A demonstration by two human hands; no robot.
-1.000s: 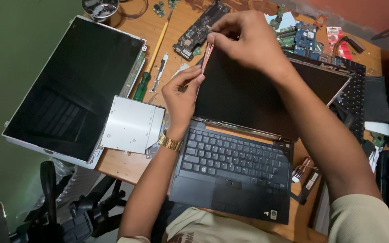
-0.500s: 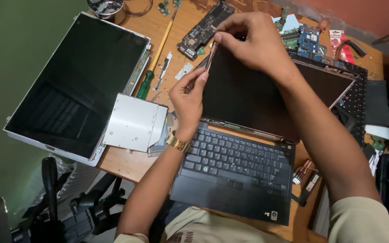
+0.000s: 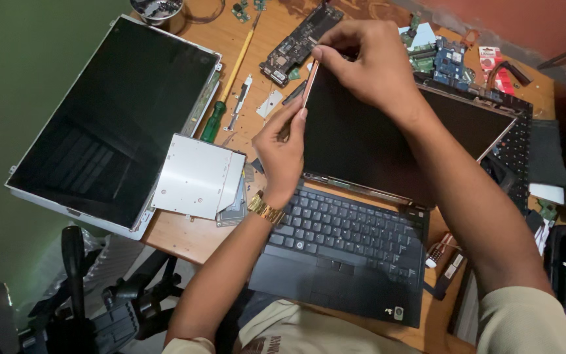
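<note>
A dark laptop (image 3: 342,262) lies open at the desk's front edge, its keyboard towards me. A bare black screen panel (image 3: 375,144) stands over its hinge. My left hand (image 3: 283,147), with a gold watch on the wrist, pinches the panel's left edge from below. My right hand (image 3: 368,62) grips the panel's top left corner from above. A thin copper-coloured strip (image 3: 309,85) runs along that edge between my fingers.
A second loose screen panel (image 3: 109,121) leans at the left. A silver optical drive (image 3: 198,177) lies beside it, with a green-handled screwdriver (image 3: 227,85) and a circuit board (image 3: 299,42) behind. More boards and parts (image 3: 453,59) crowd the back right. A tripod (image 3: 86,295) stands below the desk.
Both hands stay on the panel's left edge. My left hand has slid slightly down that edge, and the view has shifted a little.
</note>
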